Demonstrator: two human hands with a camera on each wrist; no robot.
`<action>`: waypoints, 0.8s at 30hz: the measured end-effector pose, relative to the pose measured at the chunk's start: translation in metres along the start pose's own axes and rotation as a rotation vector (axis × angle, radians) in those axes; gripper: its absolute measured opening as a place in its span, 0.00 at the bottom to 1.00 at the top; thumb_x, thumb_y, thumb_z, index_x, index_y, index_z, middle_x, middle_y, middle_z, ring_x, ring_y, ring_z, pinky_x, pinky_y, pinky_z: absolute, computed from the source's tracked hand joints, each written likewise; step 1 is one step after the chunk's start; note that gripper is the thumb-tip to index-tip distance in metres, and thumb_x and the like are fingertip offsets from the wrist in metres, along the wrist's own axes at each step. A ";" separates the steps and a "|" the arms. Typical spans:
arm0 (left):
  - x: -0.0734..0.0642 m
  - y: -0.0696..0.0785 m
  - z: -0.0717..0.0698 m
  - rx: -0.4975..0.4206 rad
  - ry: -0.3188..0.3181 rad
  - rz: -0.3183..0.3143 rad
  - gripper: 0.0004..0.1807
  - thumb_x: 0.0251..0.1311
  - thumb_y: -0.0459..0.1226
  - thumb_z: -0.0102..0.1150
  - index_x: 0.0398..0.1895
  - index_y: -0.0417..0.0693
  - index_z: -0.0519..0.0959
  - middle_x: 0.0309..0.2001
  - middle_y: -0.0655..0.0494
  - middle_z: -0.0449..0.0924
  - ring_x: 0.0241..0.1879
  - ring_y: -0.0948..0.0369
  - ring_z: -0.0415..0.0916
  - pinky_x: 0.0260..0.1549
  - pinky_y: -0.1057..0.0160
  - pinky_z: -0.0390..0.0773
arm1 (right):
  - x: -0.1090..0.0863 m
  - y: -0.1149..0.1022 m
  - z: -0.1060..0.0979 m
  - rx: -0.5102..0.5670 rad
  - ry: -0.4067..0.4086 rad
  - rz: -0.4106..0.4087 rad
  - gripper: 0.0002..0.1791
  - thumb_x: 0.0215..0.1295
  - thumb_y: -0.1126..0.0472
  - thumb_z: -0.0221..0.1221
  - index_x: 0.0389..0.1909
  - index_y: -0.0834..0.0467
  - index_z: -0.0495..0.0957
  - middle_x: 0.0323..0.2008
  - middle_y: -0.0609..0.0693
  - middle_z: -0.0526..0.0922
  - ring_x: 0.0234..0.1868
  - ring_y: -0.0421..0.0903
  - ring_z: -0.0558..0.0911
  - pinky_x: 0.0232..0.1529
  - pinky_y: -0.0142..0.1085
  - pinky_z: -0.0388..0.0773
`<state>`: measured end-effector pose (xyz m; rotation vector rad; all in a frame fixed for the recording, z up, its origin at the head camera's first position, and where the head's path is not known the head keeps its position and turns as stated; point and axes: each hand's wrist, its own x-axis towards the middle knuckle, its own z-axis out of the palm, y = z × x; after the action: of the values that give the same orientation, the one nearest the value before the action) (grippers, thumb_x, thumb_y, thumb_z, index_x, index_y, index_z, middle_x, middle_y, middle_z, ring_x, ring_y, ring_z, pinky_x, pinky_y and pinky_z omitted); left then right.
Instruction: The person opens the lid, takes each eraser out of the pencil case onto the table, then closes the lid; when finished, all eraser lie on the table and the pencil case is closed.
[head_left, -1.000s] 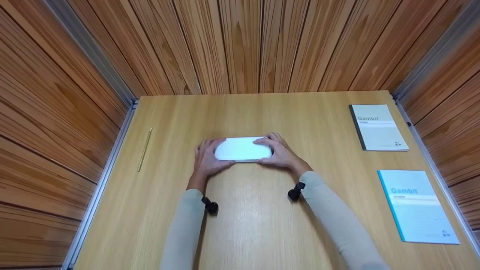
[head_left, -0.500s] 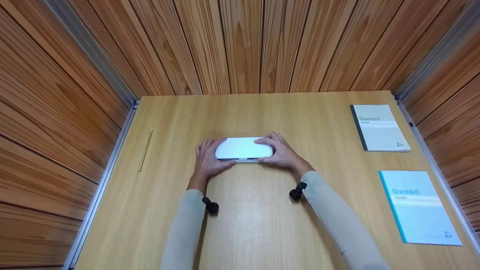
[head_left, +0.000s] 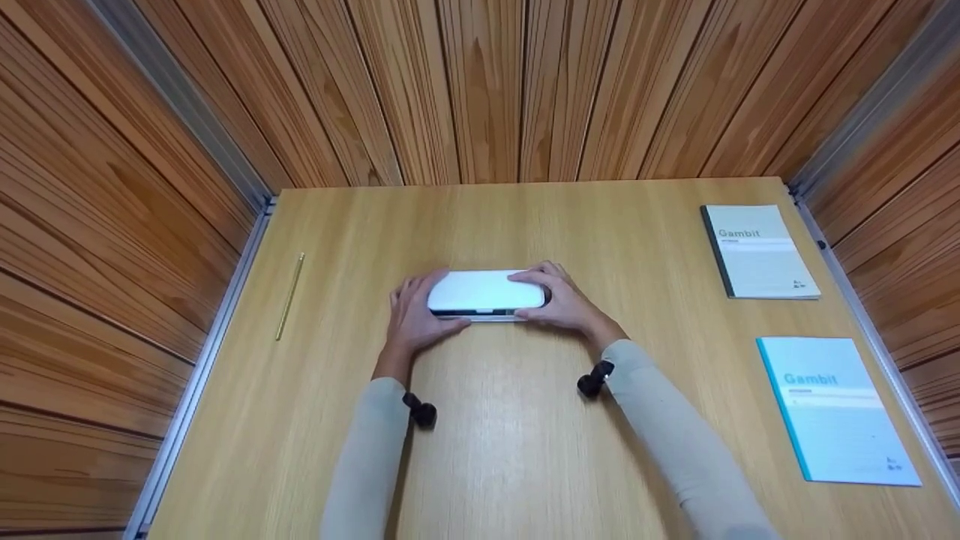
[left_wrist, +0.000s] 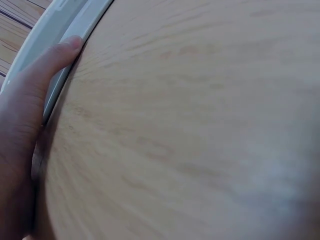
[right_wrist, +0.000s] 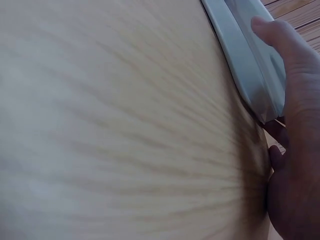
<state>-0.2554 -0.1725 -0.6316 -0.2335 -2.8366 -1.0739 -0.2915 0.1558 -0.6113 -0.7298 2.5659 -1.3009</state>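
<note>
Both ends of the white case (head_left: 486,291) are in our grip, mid-table, long side facing us. Case shape: oblong, rounded corners, smooth pale shell, looks like hard plastic. Its lid (head_left: 480,286) stands slightly up along the near edge; we see a narrow dark slot there, a small light tab near the middle, then the pale base rim (head_left: 491,319) below. Contents too small to make out.

Our left hand (head_left: 416,311) holds the left end, fingers curled round the far side, thumb along the near edge. Left wrist view puts that thumb on the glossy rim. Our right hand (head_left: 562,300) holds the right end the same way; right wrist view has its thumb at the lid edge, over a rounded, bevelled corner.

Table (head_left: 495,435): light wood grain, satin sheen. Left of us, well apart from the case: a thin gold pencil (head_left: 289,297), lying slightly slanted. Right side, two flat rectangular paper notebooks: grey one (head_left: 761,253) with dark spine farther off, blue one (head_left: 838,412) nearer. Sleeves (head_left: 367,450) are pale, close-fitting fabric. Walls (head_left: 480,90): grooved, reddish-brown planks.
</note>
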 end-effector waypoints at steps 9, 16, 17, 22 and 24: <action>-0.004 -0.006 -0.007 -0.166 0.017 -0.011 0.57 0.50 0.55 0.88 0.84 0.57 0.72 0.81 0.51 0.77 0.78 0.43 0.69 0.80 0.35 0.55 | 0.003 -0.001 0.002 0.061 0.011 0.029 0.38 0.68 0.46 0.78 0.78 0.45 0.80 0.73 0.58 0.76 0.76 0.60 0.70 0.80 0.64 0.63; -0.006 -0.008 -0.011 -0.217 -0.006 -0.019 0.57 0.53 0.52 0.87 0.86 0.55 0.68 0.84 0.50 0.73 0.79 0.43 0.66 0.81 0.35 0.54 | 0.005 -0.001 0.002 0.112 0.020 0.062 0.36 0.70 0.47 0.77 0.78 0.45 0.79 0.74 0.58 0.76 0.76 0.59 0.70 0.80 0.62 0.63; -0.006 -0.007 -0.011 -0.225 -0.007 -0.027 0.58 0.53 0.52 0.87 0.86 0.55 0.68 0.84 0.51 0.72 0.79 0.43 0.65 0.81 0.35 0.55 | 0.005 -0.001 0.002 0.121 0.025 0.065 0.36 0.71 0.48 0.76 0.78 0.46 0.80 0.74 0.59 0.77 0.75 0.59 0.71 0.80 0.61 0.64; -0.007 -0.004 -0.009 -0.246 -0.003 -0.057 0.61 0.52 0.54 0.87 0.89 0.60 0.63 0.85 0.52 0.70 0.80 0.42 0.63 0.80 0.33 0.58 | 0.007 -0.001 0.001 0.132 0.055 0.068 0.31 0.74 0.50 0.74 0.76 0.49 0.81 0.72 0.59 0.80 0.74 0.59 0.73 0.78 0.58 0.64; -0.006 -0.002 -0.007 -0.248 0.002 -0.056 0.62 0.51 0.54 0.87 0.90 0.62 0.62 0.84 0.52 0.70 0.79 0.42 0.63 0.80 0.33 0.59 | 0.009 -0.001 0.000 0.133 0.071 0.072 0.29 0.76 0.51 0.72 0.75 0.51 0.82 0.72 0.60 0.81 0.73 0.59 0.73 0.79 0.58 0.64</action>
<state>-0.2494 -0.1799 -0.6285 -0.1726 -2.7184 -1.4377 -0.2987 0.1509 -0.6099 -0.5717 2.5041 -1.4830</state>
